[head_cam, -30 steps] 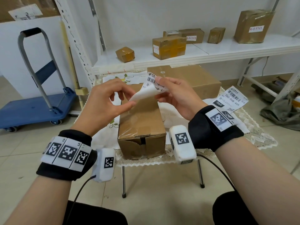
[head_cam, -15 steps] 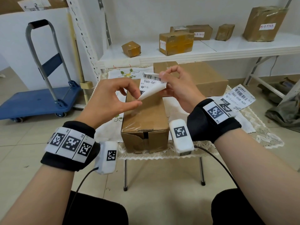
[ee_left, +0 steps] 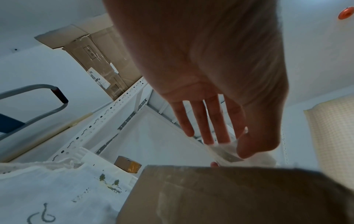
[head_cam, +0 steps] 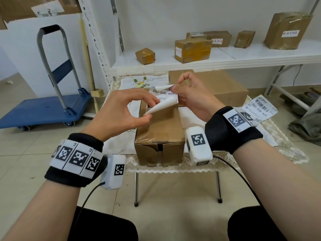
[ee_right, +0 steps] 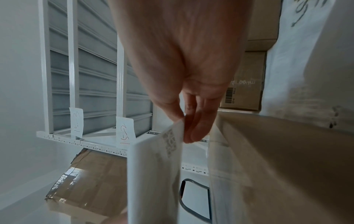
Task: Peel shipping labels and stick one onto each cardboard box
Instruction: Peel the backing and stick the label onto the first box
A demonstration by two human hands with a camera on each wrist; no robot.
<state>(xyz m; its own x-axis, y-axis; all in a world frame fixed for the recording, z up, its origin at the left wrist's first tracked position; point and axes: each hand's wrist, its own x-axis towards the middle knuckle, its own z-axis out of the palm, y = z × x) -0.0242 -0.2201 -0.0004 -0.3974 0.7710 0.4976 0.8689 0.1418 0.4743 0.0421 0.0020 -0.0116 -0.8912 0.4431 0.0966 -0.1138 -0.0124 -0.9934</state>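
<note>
A shipping label is held above the far end of a long cardboard box that stands on a small cloth-covered table. The label's right edge is pinched between thumb and fingertips of the right hand, at about 1 o'clock from the box's middle. A white lower corner, curled away from the printed face, is pinched by the thumb and forefinger of the left hand, at about 10 o'clock from the box's middle. In the left wrist view the remaining fingers are seen straight and slightly spread; the pinched layer looks thin and translucent there, though the blur makes it hard to tell whether it is backing or label. In the right wrist view the printed sheet hangs down from the fingertips.

A second printed label lies on the cloth at 3 o'clock from the box. A larger cardboard box sits behind, at 1 o'clock. Several taped parcels are lined up on a white shelf beyond. A blue platform trolley stands at 9 o'clock on the tiled floor.
</note>
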